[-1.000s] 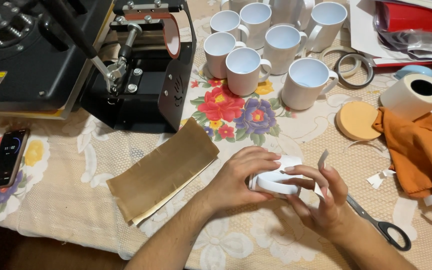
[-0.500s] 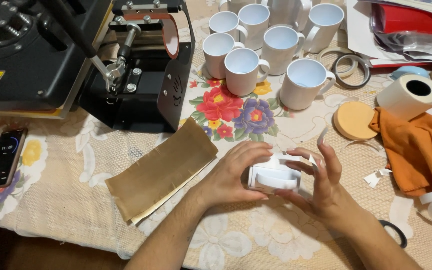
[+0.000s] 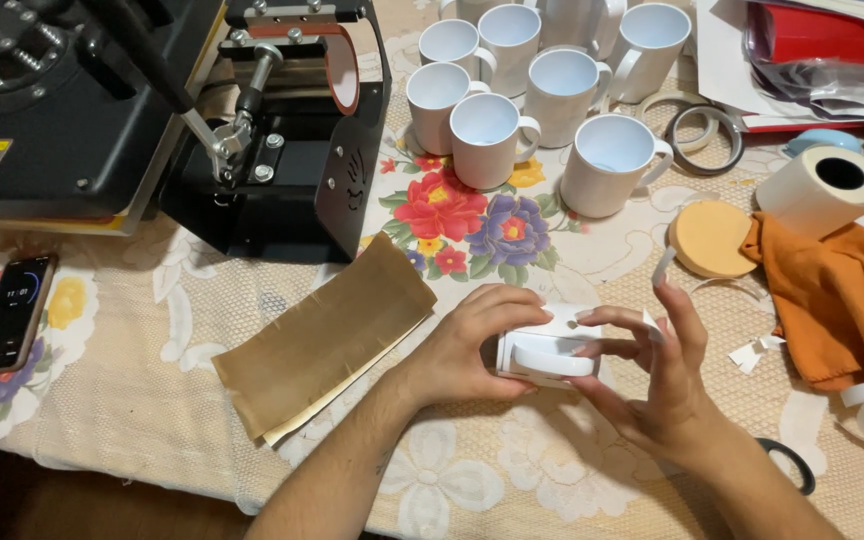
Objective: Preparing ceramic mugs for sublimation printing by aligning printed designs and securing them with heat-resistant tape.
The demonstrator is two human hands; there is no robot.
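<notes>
A white mug [image 3: 544, 356] lies on its side on the floral tablecloth, handle turned toward me. My left hand [image 3: 472, 345] wraps over its left end and holds it down. My right hand [image 3: 652, 385] touches the mug's right end with thumb and forefinger, the other fingers spread upward. A short strip of white tape [image 3: 662, 265] sticks up from the raised fingertips. Paper seems wrapped around the mug, but my hands hide most of it.
Several upright white mugs [image 3: 607, 165] stand at the back. A black mug heat press [image 3: 282, 130] sits at left, a brown sheet [image 3: 327, 335] beside my left arm, a phone [image 3: 10, 312] far left. Orange cloth [image 3: 842, 300], paper roll [image 3: 822, 190], round pad [image 3: 710, 238], scissors handle [image 3: 790, 462] lie right.
My right hand has lifted off the mug and spread its fingers, drawing a tape strip upward. The scissors are now mostly covered by my right forearm. The left hand keeps its hold.
</notes>
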